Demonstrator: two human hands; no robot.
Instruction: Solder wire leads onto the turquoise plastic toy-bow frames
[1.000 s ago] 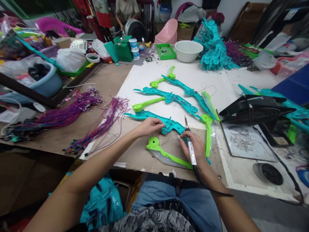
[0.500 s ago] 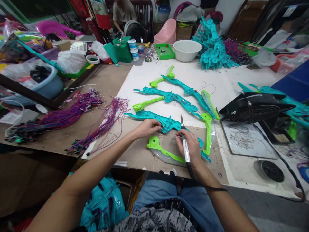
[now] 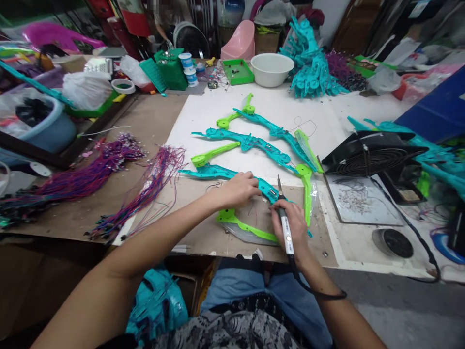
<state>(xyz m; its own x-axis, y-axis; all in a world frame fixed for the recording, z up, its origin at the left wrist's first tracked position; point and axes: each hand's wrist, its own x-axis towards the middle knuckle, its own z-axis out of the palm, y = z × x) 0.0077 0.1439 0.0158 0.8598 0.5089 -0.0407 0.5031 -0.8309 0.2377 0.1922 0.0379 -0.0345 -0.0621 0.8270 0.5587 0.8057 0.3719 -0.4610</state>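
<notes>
In my right hand point(image 3: 293, 222) is a soldering iron point(image 3: 287, 231), held like a pen with its metal tip pointing up and away from me. My left hand point(image 3: 241, 189) bends over the middle of the nearest teal plastic bow-shaped part point(image 3: 218, 171). Its fingers are closed together there, and whatever is between them is hidden. Thin wires lie just below that part. Close to my body, a lime green arm point(image 3: 250, 230) with a clear plastic piece lies below both hands. Another lime green arm point(image 3: 308, 194) joins the teal parts at the right.
Two more teal parts point(image 3: 267, 148) lie farther back. Bundles of purple-red wires point(image 3: 156, 182) spread at the left. A black fan point(image 3: 366, 154), a stained board point(image 3: 358, 198) and a round tin point(image 3: 394, 242) stand right. A white basin point(image 3: 272, 70) and a teal pile point(image 3: 312, 68) are behind.
My left hand has moved right and slightly up, over the middle of the nearest teal part. My right hand, still holding the soldering iron, has shifted slightly right. The camera view has shifted a little.
</notes>
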